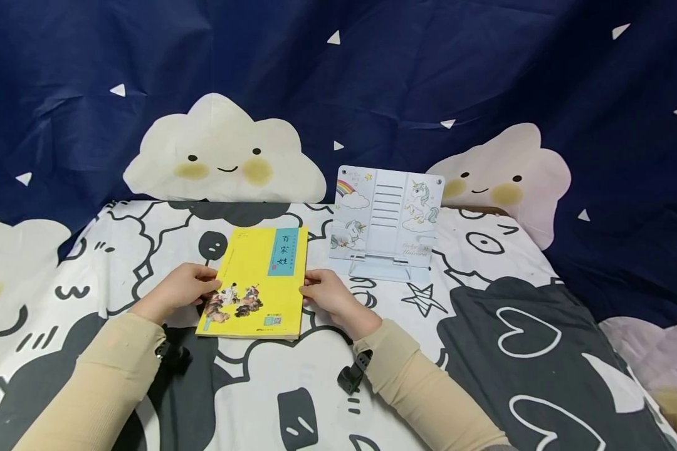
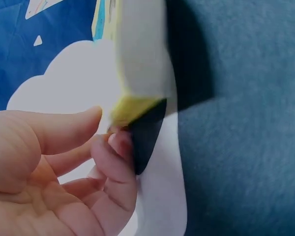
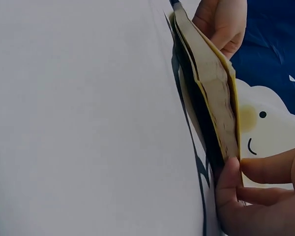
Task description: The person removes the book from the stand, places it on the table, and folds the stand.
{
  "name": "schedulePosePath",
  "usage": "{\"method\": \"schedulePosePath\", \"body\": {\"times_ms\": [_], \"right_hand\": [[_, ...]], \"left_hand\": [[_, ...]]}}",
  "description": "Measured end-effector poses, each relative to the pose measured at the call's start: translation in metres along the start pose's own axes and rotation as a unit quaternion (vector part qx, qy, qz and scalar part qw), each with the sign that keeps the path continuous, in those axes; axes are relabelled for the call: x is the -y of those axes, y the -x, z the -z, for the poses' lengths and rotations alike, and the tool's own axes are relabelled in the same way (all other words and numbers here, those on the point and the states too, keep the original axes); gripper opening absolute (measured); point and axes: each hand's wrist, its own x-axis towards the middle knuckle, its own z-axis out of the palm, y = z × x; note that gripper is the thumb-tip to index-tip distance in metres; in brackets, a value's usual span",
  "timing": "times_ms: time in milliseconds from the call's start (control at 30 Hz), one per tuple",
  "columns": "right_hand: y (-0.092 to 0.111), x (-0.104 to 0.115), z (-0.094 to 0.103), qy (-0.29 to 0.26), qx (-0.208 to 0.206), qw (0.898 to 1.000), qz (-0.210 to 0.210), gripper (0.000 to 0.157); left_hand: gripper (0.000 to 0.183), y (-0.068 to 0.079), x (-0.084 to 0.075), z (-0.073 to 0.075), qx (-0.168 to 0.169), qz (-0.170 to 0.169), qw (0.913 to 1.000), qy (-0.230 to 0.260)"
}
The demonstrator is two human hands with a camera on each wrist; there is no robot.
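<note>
A yellow book (image 1: 259, 275) with a blue title panel lies face up, held between both hands a little above or on the patterned cloth; the exact gap cannot be told. At its left edge my left hand (image 1: 187, 289) grips the book, thumb toward the cover. My right hand (image 1: 330, 293) pinches the opposite edge. The left wrist view shows a blurred corner of the book (image 2: 142, 54) at the left hand's fingertips (image 2: 120, 142). From the right wrist, the book's page edges (image 3: 214, 78) show slightly parted, with thumb and fingers (image 3: 229, 179) on either side.
Behind and right of the book stands a white unicorn-printed book stand (image 1: 386, 219) with a clear ledge at its foot. A black-and-white patterned cloth (image 1: 406, 351) covers the surface. A dark blue curtain with clouds (image 1: 372, 81) hangs behind.
</note>
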Motion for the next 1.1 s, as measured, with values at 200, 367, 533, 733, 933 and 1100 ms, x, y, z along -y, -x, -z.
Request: {"method": "schedulePosePath", "body": {"times_ms": [200, 367, 533, 733, 933, 1100], "right_hand": [[0.001, 0.0, 0.007, 0.036, -0.004, 0.999, -0.002, 0.043], [0.006, 0.002, 0.013, 0.05, -0.033, 0.998, 0.002, 0.049], [0.014, 0.006, 0.019, 0.066, -0.057, 0.996, 0.034, 0.047], [0.024, 0.015, 0.026, 0.092, -0.086, 0.988, 0.084, 0.046], [0.027, 0.017, 0.037, 0.099, -0.12, 0.979, 0.131, 0.047], [0.028, 0.018, 0.05, 0.091, -0.155, 0.972, 0.15, 0.045]], "left_hand": [[0.05, -0.002, -0.004, 0.0, -0.019, -0.004, 0.9993, -0.034], [0.054, -0.003, -0.017, 0.002, -0.058, -0.01, 0.9947, -0.084], [0.053, -0.001, -0.035, -0.001, -0.072, -0.022, 0.9947, -0.071], [0.052, 0.002, -0.052, -0.007, -0.097, -0.041, 0.9925, -0.062], [0.054, 0.001, -0.063, -0.011, -0.136, -0.059, 0.9871, -0.061], [0.057, -0.001, -0.071, -0.016, -0.16, -0.075, 0.9837, -0.035]]}}
